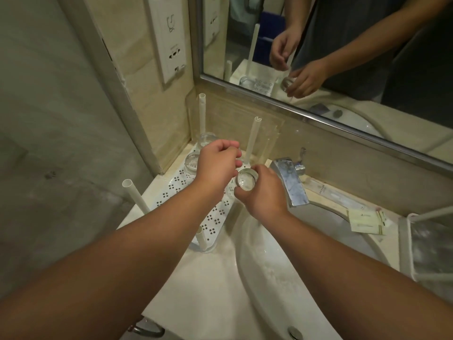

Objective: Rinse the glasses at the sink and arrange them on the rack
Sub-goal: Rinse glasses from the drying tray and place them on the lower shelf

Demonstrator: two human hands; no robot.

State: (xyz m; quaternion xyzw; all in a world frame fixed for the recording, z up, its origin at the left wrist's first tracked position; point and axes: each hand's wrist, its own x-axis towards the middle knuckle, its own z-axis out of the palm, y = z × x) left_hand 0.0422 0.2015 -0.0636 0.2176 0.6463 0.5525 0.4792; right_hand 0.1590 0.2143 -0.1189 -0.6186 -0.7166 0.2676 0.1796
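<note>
Head view. The right hand [261, 192] grips a clear glass [247, 179], fingers curled round its wall, above the rack [196, 192] edge beside the faucet [290, 182]. The left hand [217, 163], fingers curled and holding nothing, hovers over the rack, where two glasses [192, 163] stand. The sink [282, 253] lies below.

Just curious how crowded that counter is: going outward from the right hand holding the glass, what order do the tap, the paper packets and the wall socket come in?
From the right hand, which grips a glass:
1. The tap, right beside the hand, on its right.
2. The paper packets, farther right on the counter by the basin.
3. The wall socket, farthest, high on the wall to the left of the mirror.
</note>
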